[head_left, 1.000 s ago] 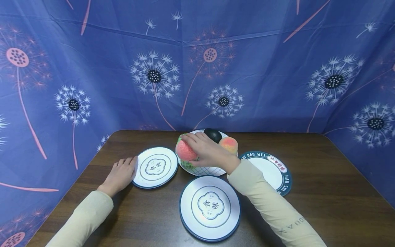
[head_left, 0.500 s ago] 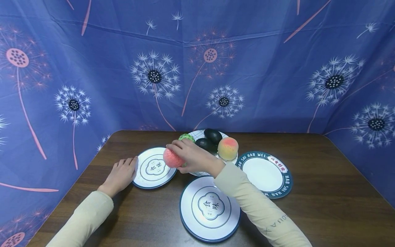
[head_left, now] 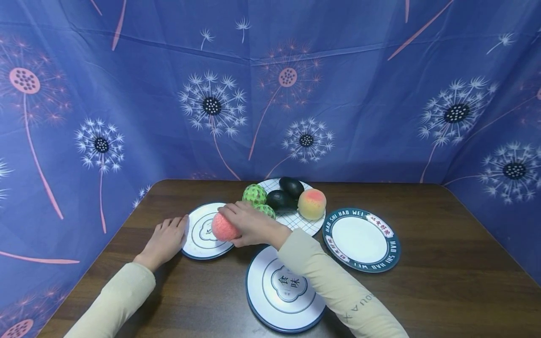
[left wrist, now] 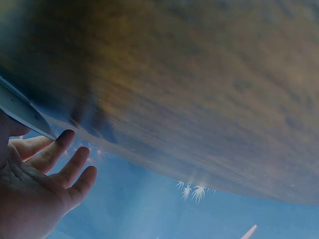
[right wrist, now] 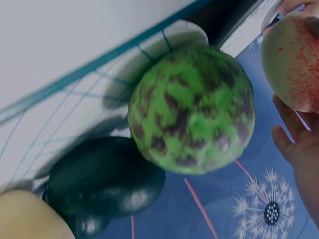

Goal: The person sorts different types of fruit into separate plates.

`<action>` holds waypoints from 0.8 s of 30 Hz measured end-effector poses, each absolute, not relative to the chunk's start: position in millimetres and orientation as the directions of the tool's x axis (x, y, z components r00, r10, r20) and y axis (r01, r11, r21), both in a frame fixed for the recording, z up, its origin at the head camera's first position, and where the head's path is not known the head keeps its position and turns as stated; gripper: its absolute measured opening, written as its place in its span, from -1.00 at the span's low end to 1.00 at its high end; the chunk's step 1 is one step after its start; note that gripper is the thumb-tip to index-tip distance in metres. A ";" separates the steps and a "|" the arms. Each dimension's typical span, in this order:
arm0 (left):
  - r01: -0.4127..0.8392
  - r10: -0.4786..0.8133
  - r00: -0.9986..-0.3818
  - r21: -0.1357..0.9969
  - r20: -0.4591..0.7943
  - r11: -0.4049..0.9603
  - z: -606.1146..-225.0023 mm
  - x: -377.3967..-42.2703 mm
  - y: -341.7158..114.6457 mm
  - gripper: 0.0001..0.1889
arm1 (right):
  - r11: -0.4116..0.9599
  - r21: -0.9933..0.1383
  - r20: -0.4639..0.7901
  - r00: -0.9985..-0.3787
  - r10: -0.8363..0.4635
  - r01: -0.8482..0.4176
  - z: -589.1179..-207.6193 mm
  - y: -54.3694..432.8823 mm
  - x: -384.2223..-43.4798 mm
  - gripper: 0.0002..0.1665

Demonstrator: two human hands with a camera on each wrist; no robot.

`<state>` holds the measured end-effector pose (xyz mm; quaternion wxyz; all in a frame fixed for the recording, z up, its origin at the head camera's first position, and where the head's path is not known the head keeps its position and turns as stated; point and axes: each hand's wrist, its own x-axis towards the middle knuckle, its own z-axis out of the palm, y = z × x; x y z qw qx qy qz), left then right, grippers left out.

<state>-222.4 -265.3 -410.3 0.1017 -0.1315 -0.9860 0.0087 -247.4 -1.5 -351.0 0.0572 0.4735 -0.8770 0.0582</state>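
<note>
My right hand (head_left: 255, 226) grips a pinkish-red peach (head_left: 225, 228) above the right part of the left white plate (head_left: 195, 244). In the right wrist view this peach (right wrist: 291, 62) looks pale with red specks, fingers (right wrist: 289, 117) around it. At that plate's left rim rests my left hand (head_left: 165, 239), fingers loosely bent. The left wrist view shows its fingers (left wrist: 79, 164) spread, one touching the plate rim (left wrist: 25, 109). Behind, a grid-patterned plate (head_left: 312, 228) bears a yellow-pink peach (head_left: 312, 204), two dark oval fruits (head_left: 282, 201) and two mottled green round fruits (head_left: 255, 193).
A stack of white plates (head_left: 266, 303) with blue rims stands at the front middle, partly under my right sleeve (head_left: 334, 286). A green-rimmed plate (head_left: 359, 239) lies on the right of the wooden table (head_left: 444, 263). A blue dandelion-print curtain (head_left: 359, 117) hangs behind.
My right hand has carried the peach leftward and toward me, from the grid-patterned plate to over the left plate. The green fruits now show. My left hand has stayed in place.
</note>
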 end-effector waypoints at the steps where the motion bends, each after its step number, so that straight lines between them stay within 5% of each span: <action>1: 0.259 0.262 -0.944 -0.045 0.198 0.965 -410.5 -222.4 -265.4 -0.50 | 0.541 -0.041 0.156 -0.540 -0.827 -0.840 -352.4 -3.3 -247.6 0.01; 24: 0.273 0.279 -0.937 -0.054 0.209 0.960 -410.6 -222.0 -265.6 -0.53 | 0.463 -0.027 0.187 -0.459 -0.869 -0.886 -377.0 -37.6 -249.8 -0.10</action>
